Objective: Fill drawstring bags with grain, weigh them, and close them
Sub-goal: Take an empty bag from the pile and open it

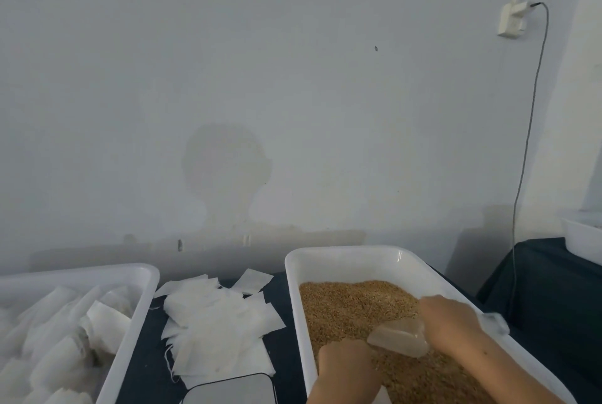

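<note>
A white tray (342,257) at the right holds brown grain (351,306). My right hand (452,322) grips a clear plastic scoop (402,337) that lies over the grain, its mouth toward my left hand. My left hand (345,364) is curled low over the grain right by the scoop's mouth; what it holds is hidden. A heap of empty white drawstring bags (215,322) lies on the dark table between the trays. The scale (231,389) shows at the bottom edge, its top plate bare.
A second white tray (143,289) at the left holds several filled white bags (65,338). Another white tub (583,240) sits at the far right on a dark-covered surface. A cable (527,143) hangs from a wall socket down behind the grain tray.
</note>
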`<action>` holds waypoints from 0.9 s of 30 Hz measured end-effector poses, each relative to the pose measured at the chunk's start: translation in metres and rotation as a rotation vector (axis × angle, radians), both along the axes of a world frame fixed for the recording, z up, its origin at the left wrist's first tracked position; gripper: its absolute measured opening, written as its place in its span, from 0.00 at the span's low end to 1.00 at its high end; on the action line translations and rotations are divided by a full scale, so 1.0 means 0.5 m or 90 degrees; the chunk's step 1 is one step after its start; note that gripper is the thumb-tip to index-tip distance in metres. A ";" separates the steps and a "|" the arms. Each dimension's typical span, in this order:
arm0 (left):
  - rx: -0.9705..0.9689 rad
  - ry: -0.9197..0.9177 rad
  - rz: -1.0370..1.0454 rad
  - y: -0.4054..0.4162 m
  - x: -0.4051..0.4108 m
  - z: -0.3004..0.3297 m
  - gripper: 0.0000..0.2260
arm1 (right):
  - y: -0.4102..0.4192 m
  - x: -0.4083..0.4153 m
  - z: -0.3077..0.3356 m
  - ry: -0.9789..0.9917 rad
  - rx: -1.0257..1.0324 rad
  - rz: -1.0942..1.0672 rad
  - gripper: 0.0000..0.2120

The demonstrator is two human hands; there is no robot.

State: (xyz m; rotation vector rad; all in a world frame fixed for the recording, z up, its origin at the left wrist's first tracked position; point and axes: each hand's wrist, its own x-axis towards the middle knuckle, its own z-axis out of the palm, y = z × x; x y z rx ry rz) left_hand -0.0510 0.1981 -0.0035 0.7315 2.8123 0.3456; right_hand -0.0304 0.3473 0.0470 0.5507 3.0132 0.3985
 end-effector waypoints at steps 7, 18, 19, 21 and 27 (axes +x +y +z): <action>0.042 0.039 0.020 0.001 0.003 -0.004 0.19 | -0.063 -0.071 -0.003 -0.023 -0.037 0.034 0.14; 0.051 0.068 0.026 0.000 0.005 0.001 0.24 | -0.091 -0.134 -0.093 0.044 -0.258 0.087 0.14; 0.064 0.075 0.037 0.001 0.003 -0.001 0.21 | -0.086 -0.132 -0.094 0.050 -0.262 0.086 0.13; 0.094 0.083 0.060 0.001 0.000 -0.004 0.17 | -0.071 -0.127 -0.093 0.074 -0.274 0.080 0.13; 0.117 0.108 0.055 -0.002 0.002 -0.005 0.14 | -0.022 -0.096 -0.072 0.149 -0.359 0.100 0.09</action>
